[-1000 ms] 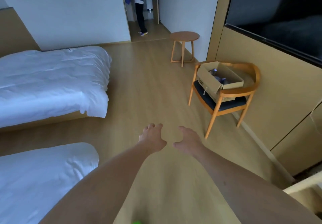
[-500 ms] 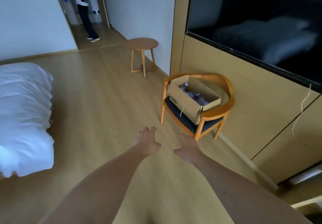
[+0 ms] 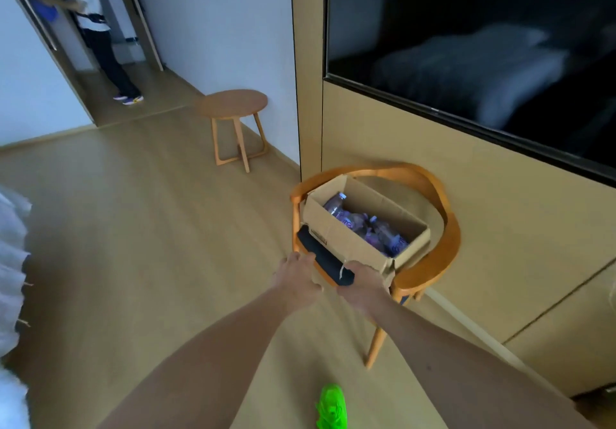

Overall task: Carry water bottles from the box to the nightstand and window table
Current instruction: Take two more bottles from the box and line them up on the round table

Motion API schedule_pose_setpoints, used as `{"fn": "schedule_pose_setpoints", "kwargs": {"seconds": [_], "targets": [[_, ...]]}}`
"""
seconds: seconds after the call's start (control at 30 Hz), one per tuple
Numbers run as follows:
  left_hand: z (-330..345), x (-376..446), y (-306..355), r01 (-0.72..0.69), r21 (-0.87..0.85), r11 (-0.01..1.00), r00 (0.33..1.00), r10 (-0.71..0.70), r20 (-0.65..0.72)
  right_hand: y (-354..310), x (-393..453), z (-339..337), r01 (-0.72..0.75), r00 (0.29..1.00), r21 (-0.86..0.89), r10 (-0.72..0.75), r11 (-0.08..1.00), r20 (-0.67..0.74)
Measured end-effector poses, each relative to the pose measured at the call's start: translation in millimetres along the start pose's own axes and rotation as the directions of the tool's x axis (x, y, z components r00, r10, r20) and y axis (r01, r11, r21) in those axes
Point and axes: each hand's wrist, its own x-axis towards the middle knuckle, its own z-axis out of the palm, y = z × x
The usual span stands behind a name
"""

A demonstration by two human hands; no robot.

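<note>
An open cardboard box [image 3: 343, 242] sits on a wooden armchair [image 3: 446, 238] against the wall panel. Inside it lie several water bottles [image 3: 361, 225] with purple labels. Both my arms reach forward towards the chair. My left hand [image 3: 295, 273] hovers at the front edge of the dark seat cushion, fingers apart and holding nothing. My right hand [image 3: 361, 283] is just below the near corner of the box, also empty with loose fingers. Neither hand touches a bottle.
A small round wooden side table [image 3: 235, 105] stands by the white wall beyond the chair. A person [image 3: 96, 28] stands in the doorway at the far left. White bedding [image 3: 11, 262] edges the left side. A large dark screen [image 3: 473, 55] hangs above the chair. My green shoe [image 3: 331, 407] is below.
I have walked closer to the chair, so the box looms larger. Both hands have moved forward from mid-air over the floor to the chair's front edge.
</note>
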Motion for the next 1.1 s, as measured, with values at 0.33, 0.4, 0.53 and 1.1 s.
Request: {"fn": "schedule_pose_setpoints", "kwargs": {"seconds": [0.33,0.4,0.53,1.1], "targets": [[-64,183,8,0.041,-0.046,0.998,0.999,-0.041,0.006,-37,187,-47,-0.027,1.000,-0.084,0.028,0.996,0.013],[-64,214,11,0.005,-0.015,1.000,0.999,-0.005,0.043,-35,213,-52,-0.058,0.998,-0.033,0.059,0.998,0.013],[-51,279,18,-0.035,0.026,0.999,0.994,0.032,0.109,-20,255,-52,-0.157,0.987,0.034,0.156,0.987,0.033],[-3,527,25,-0.327,0.019,0.945,0.792,0.263,0.551,19,372,-39,-0.673,0.739,0.149,0.669,0.725,0.079]]}}
